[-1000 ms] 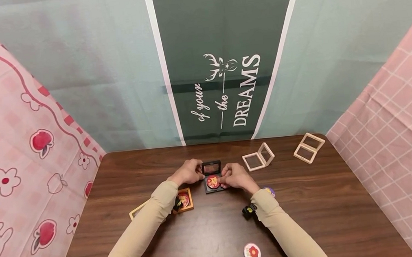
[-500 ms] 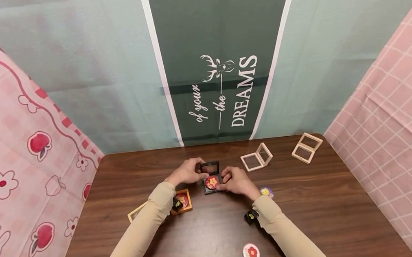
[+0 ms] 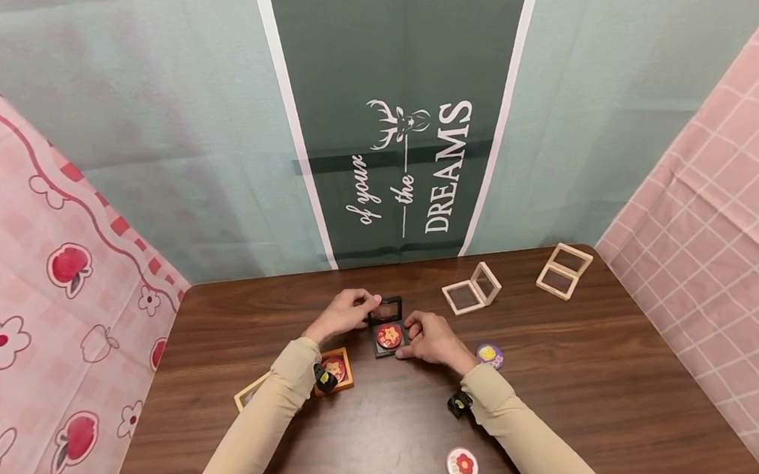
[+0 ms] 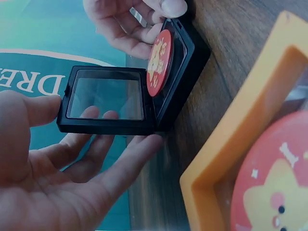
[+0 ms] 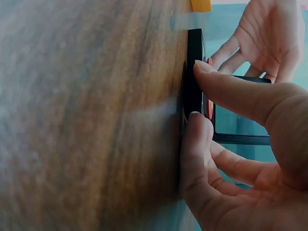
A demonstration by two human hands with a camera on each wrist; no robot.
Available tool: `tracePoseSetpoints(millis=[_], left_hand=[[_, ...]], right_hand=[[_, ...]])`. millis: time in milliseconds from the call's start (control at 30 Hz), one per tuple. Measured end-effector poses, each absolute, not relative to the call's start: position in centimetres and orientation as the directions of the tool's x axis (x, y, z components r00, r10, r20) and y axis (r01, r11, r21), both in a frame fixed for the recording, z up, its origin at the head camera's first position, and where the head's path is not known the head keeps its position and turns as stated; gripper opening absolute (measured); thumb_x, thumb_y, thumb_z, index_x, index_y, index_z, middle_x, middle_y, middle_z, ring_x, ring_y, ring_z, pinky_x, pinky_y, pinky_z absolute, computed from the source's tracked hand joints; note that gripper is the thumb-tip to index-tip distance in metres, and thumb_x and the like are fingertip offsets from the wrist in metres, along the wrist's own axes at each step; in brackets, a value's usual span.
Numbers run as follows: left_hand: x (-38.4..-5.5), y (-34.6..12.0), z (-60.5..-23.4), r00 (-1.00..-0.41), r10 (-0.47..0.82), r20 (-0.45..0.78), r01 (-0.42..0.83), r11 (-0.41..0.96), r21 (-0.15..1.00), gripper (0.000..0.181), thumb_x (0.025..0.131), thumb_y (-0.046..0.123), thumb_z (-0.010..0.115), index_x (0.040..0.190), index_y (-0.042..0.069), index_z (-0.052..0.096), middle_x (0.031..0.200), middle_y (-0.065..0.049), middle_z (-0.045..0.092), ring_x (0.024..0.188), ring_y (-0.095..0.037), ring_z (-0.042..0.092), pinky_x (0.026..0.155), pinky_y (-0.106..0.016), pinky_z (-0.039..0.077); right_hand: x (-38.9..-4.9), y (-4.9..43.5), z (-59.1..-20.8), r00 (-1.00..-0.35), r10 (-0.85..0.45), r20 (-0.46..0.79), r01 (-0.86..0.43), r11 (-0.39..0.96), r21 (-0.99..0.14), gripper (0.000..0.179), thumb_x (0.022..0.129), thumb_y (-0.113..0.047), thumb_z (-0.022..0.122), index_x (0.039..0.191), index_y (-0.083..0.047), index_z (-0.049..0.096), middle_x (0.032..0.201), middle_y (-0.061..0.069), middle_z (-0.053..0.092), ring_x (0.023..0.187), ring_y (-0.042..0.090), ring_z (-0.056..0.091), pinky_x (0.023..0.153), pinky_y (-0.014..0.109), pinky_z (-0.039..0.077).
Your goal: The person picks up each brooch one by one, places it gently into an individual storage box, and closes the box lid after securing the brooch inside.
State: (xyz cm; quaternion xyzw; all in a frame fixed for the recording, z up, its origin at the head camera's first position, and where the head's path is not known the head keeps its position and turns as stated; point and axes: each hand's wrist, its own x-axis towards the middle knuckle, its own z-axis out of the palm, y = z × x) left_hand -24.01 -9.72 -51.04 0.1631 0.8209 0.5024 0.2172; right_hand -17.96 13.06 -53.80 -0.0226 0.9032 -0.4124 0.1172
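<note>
A small black hinged display frame (image 3: 380,350) stands open on the table, its clear-windowed lid (image 4: 107,98) raised at the back. In its base lies a round red badge (image 3: 389,335) with a yellow star, tilted slightly up from the base in the left wrist view. My left hand (image 3: 346,313) holds the lid, thumb at its top edge and fingers behind the window. My right hand (image 3: 431,338) pinches the base's right front side between thumb and forefinger, as the right wrist view shows. Beside my left wrist lies an orange frame (image 3: 349,368) with another red star badge in it.
A yellow frame (image 3: 243,396) lies partly under my left forearm. Two pale open frames, one nearer (image 3: 468,306) and one farther (image 3: 556,289), stand at the back right. A purple badge (image 3: 489,356) is beside my right wrist; a white flower badge (image 3: 463,467) lies near the front.
My left thumb has gone from beside the base up to the lid's top edge. My right thumb has slid off the badge to the base's front right corner.
</note>
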Motion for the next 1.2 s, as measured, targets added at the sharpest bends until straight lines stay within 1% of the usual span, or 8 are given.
tracePoseSetpoints(millis=[133, 367, 600, 733, 867, 967, 1067, 1200], left_hand=[[-23.93, -9.65, -51.09, -0.866, 0.462, -0.192, 0.009, 0.397, 0.918, 0.04, 0.111, 0.032, 0.059, 0.123, -0.005, 0.07, 0.124, -0.023, 0.067, 0.108, -0.036, 0.073, 0.089, -0.044, 0.064], [-24.04, -9.38, -50.69, -0.877, 0.45, -0.166, 0.055, 0.438, 0.897, 0.035, 0.109, 0.031, 0.065, 0.116, -0.001, 0.076, 0.114, -0.017, 0.073, 0.099, -0.035, 0.075, 0.081, -0.034, 0.063], [-23.9, -9.38, -50.27, -0.865, 0.486, -0.128, 0.162, 0.51, 0.845, 0.033, 0.108, 0.033, 0.065, 0.108, 0.003, 0.08, 0.106, -0.012, 0.076, 0.078, -0.02, 0.069, 0.072, -0.027, 0.052], [-23.72, -9.52, -50.38, -0.862, 0.492, -0.122, 0.186, 0.531, 0.827, 0.033, 0.108, 0.034, 0.065, 0.108, 0.004, 0.08, 0.106, -0.009, 0.076, 0.076, -0.015, 0.066, 0.074, -0.028, 0.05], [-23.57, -9.61, -50.41, -0.858, 0.502, -0.109, 0.209, 0.534, 0.819, 0.033, 0.108, 0.033, 0.065, 0.108, 0.004, 0.08, 0.106, -0.008, 0.077, 0.083, -0.016, 0.066, 0.084, -0.034, 0.052], [-23.48, -9.65, -50.34, -0.859, 0.503, -0.099, 0.227, 0.545, 0.807, 0.031, 0.108, 0.034, 0.065, 0.105, 0.008, 0.081, 0.107, -0.003, 0.077, 0.097, -0.016, 0.068, 0.096, -0.04, 0.053], [-23.37, -9.7, -50.32, -0.859, 0.503, -0.1, 0.232, 0.555, 0.799, 0.029, 0.108, 0.034, 0.065, 0.104, 0.011, 0.082, 0.11, 0.0, 0.078, 0.112, -0.018, 0.067, 0.104, -0.045, 0.053], [-23.17, -9.79, -50.33, -0.859, 0.5, -0.113, 0.225, 0.566, 0.793, 0.027, 0.107, 0.034, 0.066, 0.105, 0.012, 0.082, 0.113, -0.002, 0.077, 0.114, -0.02, 0.067, 0.103, -0.045, 0.053]], right_hand=[[-18.01, 13.01, -53.86, -0.969, -0.163, -0.184, 0.025, 0.679, -0.734, 0.052, 0.073, -0.019, 0.1, 0.111, -0.003, 0.069, 0.085, 0.004, 0.064, 0.071, 0.013, 0.058, 0.068, 0.029, 0.048], [-18.04, 13.19, -53.86, -0.968, -0.168, -0.186, 0.023, 0.682, -0.731, 0.051, 0.075, -0.02, 0.099, 0.112, -0.003, 0.068, 0.083, 0.004, 0.062, 0.068, 0.013, 0.056, 0.065, 0.029, 0.046], [-18.0, 13.45, -53.97, -0.971, -0.173, -0.167, 0.004, 0.685, -0.729, 0.051, 0.074, -0.021, 0.1, 0.111, -0.004, 0.068, 0.079, 0.002, 0.062, 0.066, 0.012, 0.056, 0.064, 0.028, 0.046], [-17.98, 13.5, -54.19, -0.97, -0.183, -0.162, -0.007, 0.684, -0.73, 0.051, 0.074, -0.022, 0.1, 0.11, -0.004, 0.068, 0.079, 0.001, 0.062, 0.066, 0.012, 0.056, 0.064, 0.028, 0.046], [-17.99, 13.51, -54.22, -0.968, -0.184, -0.169, -0.001, 0.681, -0.732, 0.051, 0.074, -0.021, 0.1, 0.11, -0.005, 0.068, 0.079, 0.001, 0.062, 0.066, 0.012, 0.056, 0.064, 0.029, 0.045], [-18.01, 13.5, -54.17, -0.967, -0.182, -0.177, 0.007, 0.679, -0.734, 0.051, 0.074, -0.021, 0.1, 0.111, -0.005, 0.068, 0.079, 0.001, 0.062, 0.067, 0.013, 0.056, 0.065, 0.029, 0.045], [-18.02, 13.47, -54.17, -0.966, -0.185, -0.182, 0.009, 0.679, -0.734, 0.051, 0.074, -0.021, 0.1, 0.111, -0.005, 0.068, 0.08, 0.001, 0.062, 0.067, 0.012, 0.056, 0.065, 0.029, 0.045], [-18.04, 13.44, -54.17, -0.966, -0.19, -0.178, 0.001, 0.679, -0.734, 0.051, 0.073, -0.02, 0.1, 0.111, -0.006, 0.069, 0.08, 0.001, 0.063, 0.068, 0.012, 0.057, 0.066, 0.029, 0.046]])
